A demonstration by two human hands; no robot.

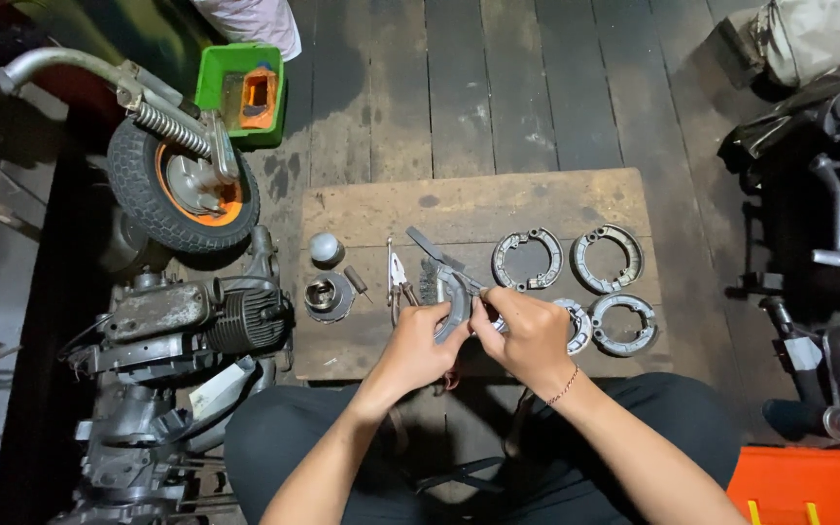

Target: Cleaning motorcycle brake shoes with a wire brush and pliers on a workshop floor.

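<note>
Over the wooden surface (pixel 371 209), left hand (pixel 418 345) and right hand (pixel 527 335) both closed on 1 brake shoe (pixel 456 299), seemingly mid-job, with 4 shoe sets (pixel 528 259) and pliers (pixel 399 277) lying untouched.

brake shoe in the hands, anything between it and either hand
Nothing visible does. Both the left hand and the right hand grip the curved grey brake shoe directly, above the wooden board. The pliers lie on the board just left of it, apart.
</note>
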